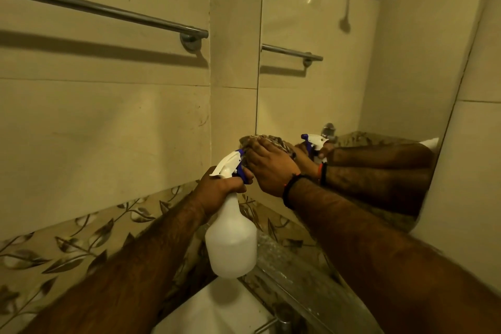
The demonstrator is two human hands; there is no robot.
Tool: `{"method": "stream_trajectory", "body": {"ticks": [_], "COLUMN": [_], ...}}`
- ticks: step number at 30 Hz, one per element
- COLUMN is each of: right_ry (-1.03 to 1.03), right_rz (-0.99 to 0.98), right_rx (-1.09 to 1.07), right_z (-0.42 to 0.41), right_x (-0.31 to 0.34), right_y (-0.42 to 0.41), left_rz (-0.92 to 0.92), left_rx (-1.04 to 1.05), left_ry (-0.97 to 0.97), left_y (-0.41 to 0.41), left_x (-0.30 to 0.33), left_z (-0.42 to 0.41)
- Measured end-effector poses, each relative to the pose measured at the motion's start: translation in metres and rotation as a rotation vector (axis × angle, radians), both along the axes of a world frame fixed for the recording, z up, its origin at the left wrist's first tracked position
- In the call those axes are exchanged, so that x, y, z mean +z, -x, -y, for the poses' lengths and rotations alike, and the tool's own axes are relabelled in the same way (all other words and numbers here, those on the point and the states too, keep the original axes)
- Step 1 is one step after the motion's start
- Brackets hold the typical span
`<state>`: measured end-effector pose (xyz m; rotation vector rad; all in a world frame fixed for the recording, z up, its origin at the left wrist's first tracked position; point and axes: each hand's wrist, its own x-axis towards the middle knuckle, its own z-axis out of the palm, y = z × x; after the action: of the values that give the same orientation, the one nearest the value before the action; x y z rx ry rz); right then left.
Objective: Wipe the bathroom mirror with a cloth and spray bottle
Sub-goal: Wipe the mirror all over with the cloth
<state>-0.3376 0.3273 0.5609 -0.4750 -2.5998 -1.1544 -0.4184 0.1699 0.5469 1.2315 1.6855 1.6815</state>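
Head cam view: left hand (217, 187) is wrapped around the neck of the white spray bottle (230, 241), holding it up over the sink (217, 309). Right hand (268, 168) has its fingers laid flat, pressing a brownish patterned cloth (273, 142) against the mirror (339, 76) at its bottom left corner.

cloth (271, 144) mostly hidden under right hand (268, 168), tap (282, 320) cut off below
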Motion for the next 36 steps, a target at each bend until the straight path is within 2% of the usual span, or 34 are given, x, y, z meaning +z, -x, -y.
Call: {"method": "stream_trajectory", "body": {"ticks": [14, 23, 36], "right_ry": [0.112, 0.142, 0.201], "right_rz": [0.051, 0.060, 0.136], "right_rx": [0.038, 0.107, 0.054], "right_z": [-0.004, 0.003, 0.007], "right_x": [-0.050, -0.059, -0.085], "right_y": [-0.016, -0.032, -0.054], "left_rz": [0.096, 0.057, 0.019], "left_rx": [0.020, 0.002, -0.080], "left_ry": [0.090, 0.121, 0.032], "left_y": [-0.006, -0.013, -0.019], "left_x": [-0.023, -0.018, -0.015], "left_z": [0.004, 0.017, 0.025]}}
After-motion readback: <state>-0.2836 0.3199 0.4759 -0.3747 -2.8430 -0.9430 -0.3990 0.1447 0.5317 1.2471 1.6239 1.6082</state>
